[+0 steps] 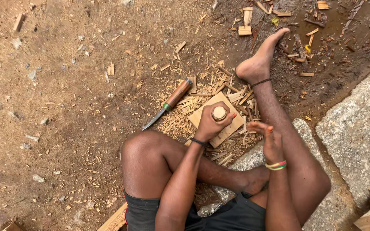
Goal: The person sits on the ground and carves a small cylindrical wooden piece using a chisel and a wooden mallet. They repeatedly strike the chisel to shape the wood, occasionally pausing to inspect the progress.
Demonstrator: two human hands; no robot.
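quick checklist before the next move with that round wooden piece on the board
1. Left hand grips the round wooden piece upright: ok.
2. Piece sits on the flat wooden board, not on bare dirt: ok.
3. Right hand is free: ok, it looks empty, fingers pinched together beside the board.
4. Knife within reach: ok, it lies on the ground to the left of the board, blade pointing away from the hands.
5. Board lies steady: cannot tell, wood shavings lie all around and under its edges.
6. Foot is clear of the knife: ok.
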